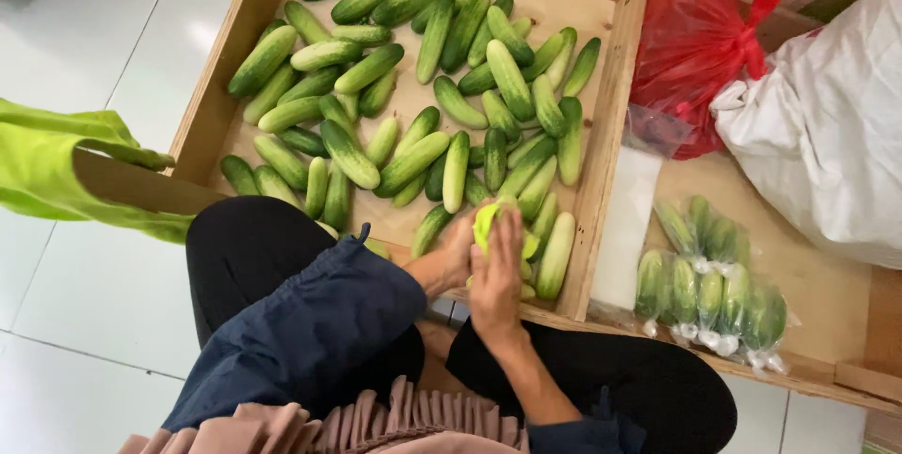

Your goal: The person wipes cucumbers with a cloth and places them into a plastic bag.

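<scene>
**A:** what's being held here? can't quite make it out

**B:** a cucumber [486, 222], pale yellow-green where it shows, lighter than most of the others. Only the top end peeks out, the rest is covered. The right hand [495, 271] is wrapped over it from the near side, fingers pressed together along it. The left hand [458, 245] is tucked against its left side, but it's mostly hidden, so I can't tell how its fingers sit.

**A:** and around the hands?

**B:** they're right over the near edge of a shallow wooden tray [601, 163]. Beyond the grip and off to its left there's a loose pile of cucumbers [413, 87], dark to light green, lying every which way on the bare wood. A few more are touching the grip on its right.

**A:** outside the tray?

**B:** right of the grip, past the tray wall, small clear bags of cucumbers [709, 289] lie on a wooden board. Further beyond those sit a tied red plastic bag [691, 50] and a white sack [832, 125]. Floor is white tile [85, 294], and a lime-green cloth [47, 167] is well off to the left.
</scene>
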